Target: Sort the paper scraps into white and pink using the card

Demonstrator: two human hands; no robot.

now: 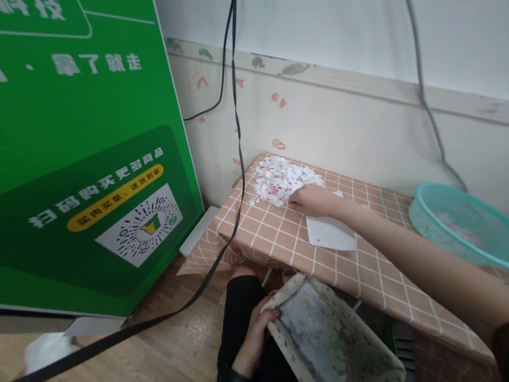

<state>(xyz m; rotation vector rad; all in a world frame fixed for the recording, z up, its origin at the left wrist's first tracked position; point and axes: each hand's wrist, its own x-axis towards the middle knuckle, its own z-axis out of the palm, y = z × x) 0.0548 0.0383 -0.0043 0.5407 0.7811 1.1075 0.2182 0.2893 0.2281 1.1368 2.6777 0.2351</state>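
One left hand [258,325] is closed on the near-left rim of an open container [369,349], tilted at the lap; whether its mottled inside is pattern or contents cannot be told. Its sides look soft, so the folded rim is judged the firmest hold. Next, on the table [278,237] toward the wall, lies a heap of paper scraps [276,182]: likely very light, limp, prone to scatter and best gathered from the edge in a loose pinch. The right hand [308,200] has its fingers bunched at the heap's near-right edge; whether scraps are pinched cannot be told.

Surroundings: a green cabinet [66,114] at left; a black strap [234,95] hanging across the view before the table's left end, a possible snag; a white sheet [330,234] partly beneath the right forearm; a turquoise basket [426,226] beyond that arm, clear of the heap.
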